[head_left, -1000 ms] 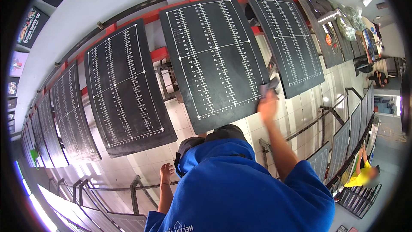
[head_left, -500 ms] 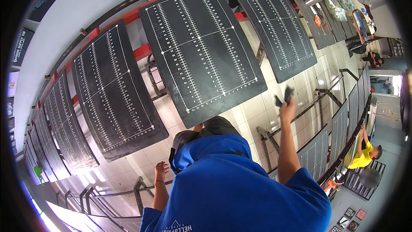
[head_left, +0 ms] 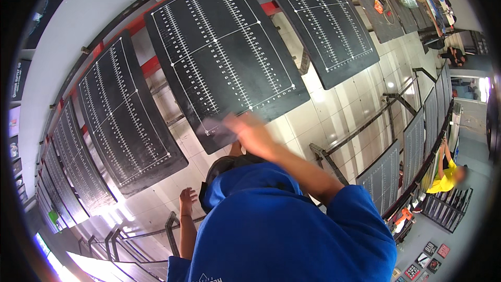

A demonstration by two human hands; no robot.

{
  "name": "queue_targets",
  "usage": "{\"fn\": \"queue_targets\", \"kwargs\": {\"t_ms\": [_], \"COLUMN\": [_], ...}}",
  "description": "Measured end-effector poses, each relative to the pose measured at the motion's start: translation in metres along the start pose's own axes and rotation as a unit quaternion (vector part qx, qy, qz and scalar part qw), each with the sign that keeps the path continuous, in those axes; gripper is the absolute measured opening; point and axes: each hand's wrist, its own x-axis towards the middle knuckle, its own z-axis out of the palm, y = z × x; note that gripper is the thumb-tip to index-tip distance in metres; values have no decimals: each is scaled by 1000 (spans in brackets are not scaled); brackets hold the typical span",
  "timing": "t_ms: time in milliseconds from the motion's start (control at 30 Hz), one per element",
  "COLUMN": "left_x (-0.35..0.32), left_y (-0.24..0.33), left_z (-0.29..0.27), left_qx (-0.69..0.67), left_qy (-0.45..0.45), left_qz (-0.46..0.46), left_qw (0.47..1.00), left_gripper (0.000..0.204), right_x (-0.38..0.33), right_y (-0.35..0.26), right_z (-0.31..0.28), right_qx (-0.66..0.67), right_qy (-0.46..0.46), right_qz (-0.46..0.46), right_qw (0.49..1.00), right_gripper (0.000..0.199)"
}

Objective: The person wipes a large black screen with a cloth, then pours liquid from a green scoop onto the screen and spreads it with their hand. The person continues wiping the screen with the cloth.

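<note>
A black board (head_left: 219,68) printed with white ruler scales lies in front of me. Over its near edge passes my right hand (head_left: 248,131), smeared by motion, with a dark limp piece that looks like cloth (head_left: 216,131) in its fingers. Whether the cloth touches the board is unclear. Low on my left, my left hand (head_left: 188,198) hangs free beside my hip, fingers apart and nothing in them.
Similar black boards stand on both sides, one to the left (head_left: 128,109) and one to the right (head_left: 323,21). A dark metal rail frame (head_left: 360,133) runs over the tiled floor at right. Farther right, a person in yellow (head_left: 444,180) works by another row.
My right hand has swung left from beside the board to over its near edge, taking the dark cloth along. The view has shifted a little; my left hand remains low and open.
</note>
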Motion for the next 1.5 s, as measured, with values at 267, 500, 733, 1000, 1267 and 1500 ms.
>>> {"fn": "queue_targets", "kwargs": {"t_ms": [267,500,733,1000,1267,1500], "left_x": [-14,18,-50,-74,33,109], "left_y": [-48,-44,18,-34,-150,-102], "left_z": [5,-5,24,-14,-154,-309], "left_qx": [213,83,-26,-15,-5,-38], "left_qy": [-88,-75,-14,42,47,-38], "left_qz": [113,46,107,115,61,99], "left_qw": [966,993,994,992,997,994], "left_gripper": [39,37,37,32,35,29], "right_x": [-325,-186,7,8,88,52], "right_y": [214,174,136,-101,-11,-162], "right_z": [-116,-127,-85,149,-11,200], "right_qx": [-160,96,-51,264,242,35], "right_qy": [4,190,245,-303,58,125], "right_qz": [616,471,202,-173,169,229], "right_qw": [771,856,947,899,954,965], "right_gripper": [39,55,47,43,59,39]}}
